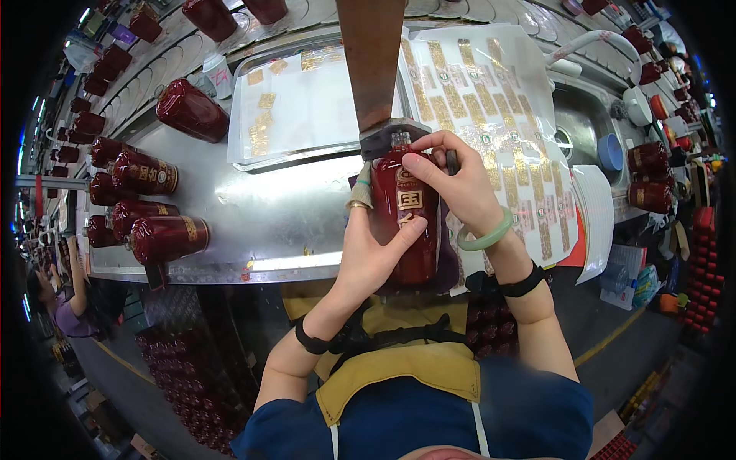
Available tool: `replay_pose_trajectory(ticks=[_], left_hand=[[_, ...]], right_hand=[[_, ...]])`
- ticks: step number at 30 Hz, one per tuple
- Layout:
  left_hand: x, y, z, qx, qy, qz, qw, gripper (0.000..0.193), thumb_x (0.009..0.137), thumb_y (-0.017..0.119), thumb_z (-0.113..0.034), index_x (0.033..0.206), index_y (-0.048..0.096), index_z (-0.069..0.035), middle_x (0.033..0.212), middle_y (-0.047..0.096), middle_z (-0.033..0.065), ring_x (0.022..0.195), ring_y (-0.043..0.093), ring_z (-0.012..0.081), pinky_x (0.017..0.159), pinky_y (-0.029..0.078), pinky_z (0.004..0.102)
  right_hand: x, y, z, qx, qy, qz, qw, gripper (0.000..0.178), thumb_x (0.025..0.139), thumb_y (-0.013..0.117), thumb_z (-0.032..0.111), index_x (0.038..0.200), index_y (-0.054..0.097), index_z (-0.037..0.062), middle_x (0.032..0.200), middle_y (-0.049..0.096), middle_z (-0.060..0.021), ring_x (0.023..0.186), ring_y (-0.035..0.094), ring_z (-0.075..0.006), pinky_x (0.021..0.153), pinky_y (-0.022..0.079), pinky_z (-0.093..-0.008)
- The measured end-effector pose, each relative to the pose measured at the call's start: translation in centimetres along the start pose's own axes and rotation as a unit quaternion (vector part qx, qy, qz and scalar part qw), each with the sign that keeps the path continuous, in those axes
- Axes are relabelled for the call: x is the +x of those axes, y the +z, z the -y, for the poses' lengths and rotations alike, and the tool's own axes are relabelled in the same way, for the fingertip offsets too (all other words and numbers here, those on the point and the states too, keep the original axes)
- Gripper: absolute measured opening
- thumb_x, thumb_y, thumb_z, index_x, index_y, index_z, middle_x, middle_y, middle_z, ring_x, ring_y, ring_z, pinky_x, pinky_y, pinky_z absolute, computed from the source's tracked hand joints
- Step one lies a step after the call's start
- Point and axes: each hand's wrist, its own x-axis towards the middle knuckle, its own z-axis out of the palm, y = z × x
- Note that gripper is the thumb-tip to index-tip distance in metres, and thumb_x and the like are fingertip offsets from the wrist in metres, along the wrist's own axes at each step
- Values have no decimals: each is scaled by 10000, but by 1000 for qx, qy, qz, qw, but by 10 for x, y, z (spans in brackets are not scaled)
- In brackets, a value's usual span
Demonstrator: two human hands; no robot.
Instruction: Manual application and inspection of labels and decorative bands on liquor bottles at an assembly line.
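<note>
A dark red glass bottle (415, 245) with gold characters on its front lies on a dark cloth (448, 261) at the table's edge, its clear neck pointing away from me. My left hand (369, 249) grips its left side, thumb across the front; pale cloth covers at least one fingertip. At the shoulder, just below the neck, my right hand (458, 180) presses with thumb and forefinger. A small dark piece (452, 161) shows among the right hand's curled fingers; I cannot make out what it is. A green bangle (487, 231) circles my right wrist.
Left of me, several red bottles (170, 238) lie on the metal table (307, 199). A tray (307, 153) holds gold pieces on white paper. Sheets of gold strips (491, 107) spread to the right, near a sink (586, 115). A brown upright post (370, 61) stands ahead.
</note>
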Motion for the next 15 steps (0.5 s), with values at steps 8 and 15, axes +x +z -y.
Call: replay_pose_trajectory(ticks=[8, 15], left_hand=[[0, -4, 6, 31, -2, -2, 1000, 810, 919, 765, -133, 1536, 266, 31, 1411, 504, 156, 1292, 530, 217, 1091, 442, 383], [-2, 1, -2, 0, -6, -7, 1000, 796, 919, 763, -119, 1532, 278, 30, 1397, 519, 154, 1268, 552, 220, 1079, 455, 383]], right_hand=[[0, 0, 1, -14, 4, -5, 1000, 347, 842, 852, 275, 1028, 683, 36, 789, 469, 72, 727, 393, -42, 648, 357, -204], [0, -1, -1, -29, -1, -10, 1000, 361, 833, 862, 278, 1035, 680, 41, 798, 471, 68, 726, 396, -41, 638, 348, -199]])
